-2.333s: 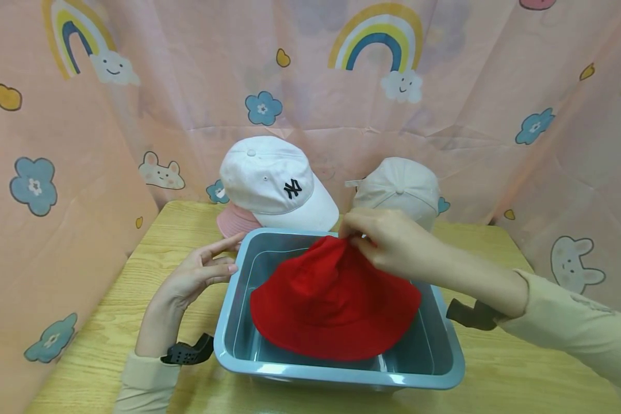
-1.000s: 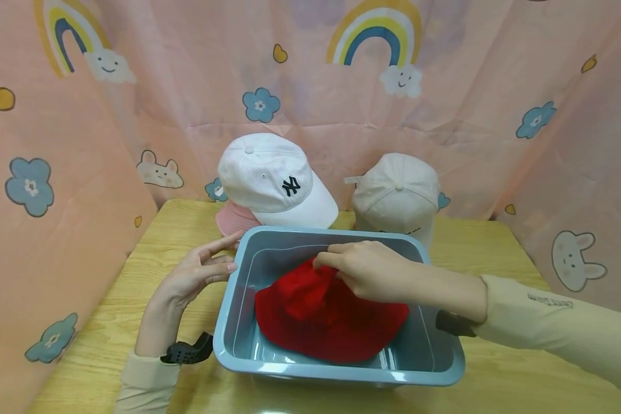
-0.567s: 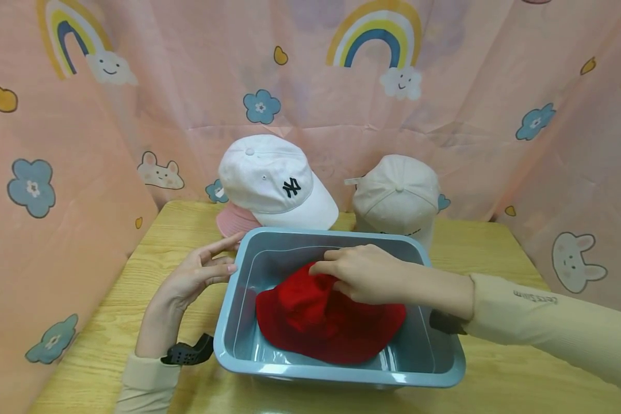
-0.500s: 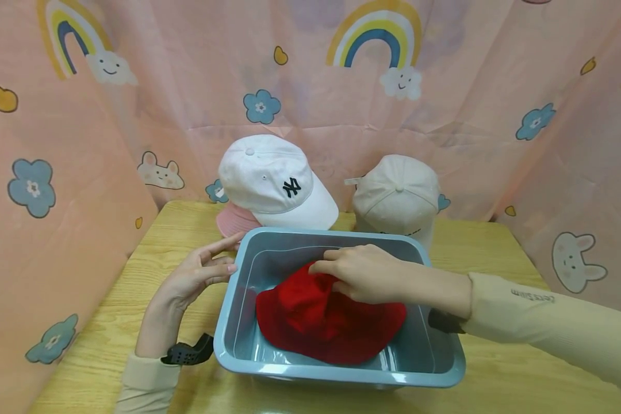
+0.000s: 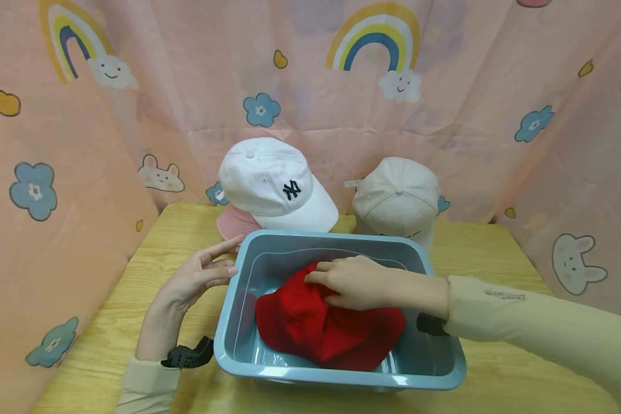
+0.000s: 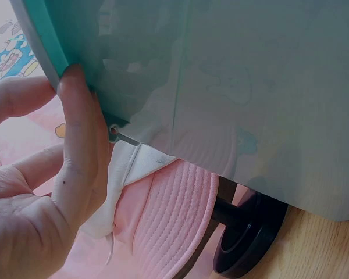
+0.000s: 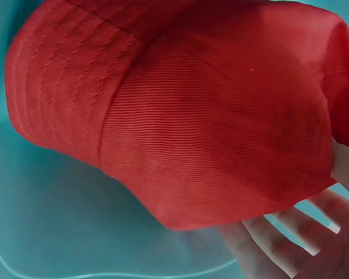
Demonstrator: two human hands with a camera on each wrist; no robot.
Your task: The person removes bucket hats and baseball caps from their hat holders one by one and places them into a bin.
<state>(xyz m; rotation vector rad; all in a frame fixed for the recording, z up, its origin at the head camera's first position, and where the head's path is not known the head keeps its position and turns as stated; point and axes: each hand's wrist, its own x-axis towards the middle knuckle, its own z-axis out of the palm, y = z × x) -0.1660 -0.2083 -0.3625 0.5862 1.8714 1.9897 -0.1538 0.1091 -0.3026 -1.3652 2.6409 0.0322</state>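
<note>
A red bucket hat (image 5: 315, 322) lies crumpled inside a blue-grey plastic bin (image 5: 341, 376). My right hand (image 5: 354, 282) reaches in over the bin's right side and holds the hat by its crown. In the right wrist view the right thumb lies at one side of the crown (image 7: 221, 128), and the fingers pass behind it, tips hidden. My left hand (image 5: 202, 273) stays at the bin's left rim, its fingers fairly straight and touching the edge; the left wrist view shows fingertips against the bin wall (image 6: 180, 87).
Behind the bin sits a white baseball cap (image 5: 269, 178) with a black NY emblem, overlapping a pink hat (image 5: 235, 221). A cream cap (image 5: 398, 192) stands at the back right. A black round stand base (image 6: 250, 238) shows near the pink hat. Printed cloth (image 5: 310, 75) walls the wooden table (image 5: 497, 247).
The right hand has come down and left, lowering the red bucket hat from above the rim into the bin, where its folds have shifted. My left hand has held its place.
</note>
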